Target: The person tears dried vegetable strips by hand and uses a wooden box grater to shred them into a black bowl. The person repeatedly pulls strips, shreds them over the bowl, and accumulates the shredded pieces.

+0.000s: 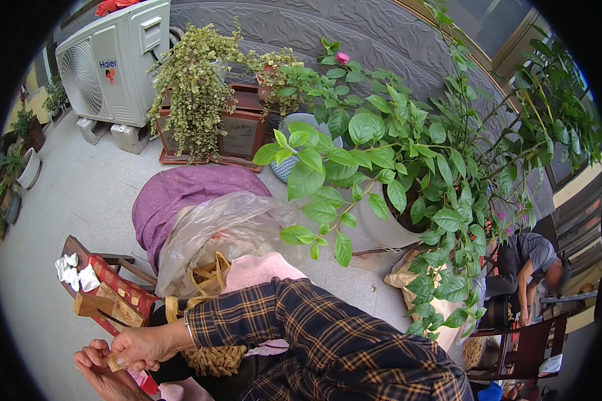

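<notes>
My right hand, below a plaid sleeve and a light bracelet, pinches a small tan piece of unclear material. Close beside it, my left hand has its fingers curled near the same piece; whether it grips the piece is hidden. Just above the hands, a wooden block with a dark thin bar stands on a red patterned cloth over a small bench. White crumpled tissues lie at the bench's far end. Tan strips rest in a clear plastic bag, and a heap of folded tan pieces lies beneath my right forearm.
A purple cloth bundle stands behind the plastic bag. Potted plants, a large white planter and an air-conditioner unit line the wall. At the right, another person bends forward near a dark chair.
</notes>
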Available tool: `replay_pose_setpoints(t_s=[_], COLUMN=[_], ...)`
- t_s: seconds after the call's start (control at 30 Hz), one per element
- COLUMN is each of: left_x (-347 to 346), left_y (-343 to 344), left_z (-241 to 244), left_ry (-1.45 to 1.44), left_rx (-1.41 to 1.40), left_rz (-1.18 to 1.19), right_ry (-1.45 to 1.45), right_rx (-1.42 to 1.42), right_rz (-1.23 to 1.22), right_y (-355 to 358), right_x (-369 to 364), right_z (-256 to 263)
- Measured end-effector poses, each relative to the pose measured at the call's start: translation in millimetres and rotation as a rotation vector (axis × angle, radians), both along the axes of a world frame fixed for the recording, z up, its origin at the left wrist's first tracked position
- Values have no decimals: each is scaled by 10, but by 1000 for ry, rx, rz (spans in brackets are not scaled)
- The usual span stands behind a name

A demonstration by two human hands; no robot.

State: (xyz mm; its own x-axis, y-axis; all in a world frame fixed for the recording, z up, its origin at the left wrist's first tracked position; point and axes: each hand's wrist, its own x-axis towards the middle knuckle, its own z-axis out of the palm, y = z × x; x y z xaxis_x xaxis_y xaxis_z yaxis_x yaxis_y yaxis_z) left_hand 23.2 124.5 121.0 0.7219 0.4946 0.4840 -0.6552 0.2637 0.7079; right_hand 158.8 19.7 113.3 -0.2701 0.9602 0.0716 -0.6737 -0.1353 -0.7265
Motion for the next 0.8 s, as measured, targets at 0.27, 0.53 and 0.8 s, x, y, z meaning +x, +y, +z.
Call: replay_pose_setpoints(t_s=[0.27,0.53,0.8], left_x=[141,83,-138], left_y=[-515,-442,-251], left_z=[-275,-95,-229], left_ry=[452,132,307], left_rx=[-59,-586,133], left_rz=[324,362,1121], right_ry=[1,-212,-518], right_rx=[-36,-198,-58], right_rz=[-118,129,157], right_y=[153,27,4], right_x=[9,-38,164], right_z=[-111,-139,-14])
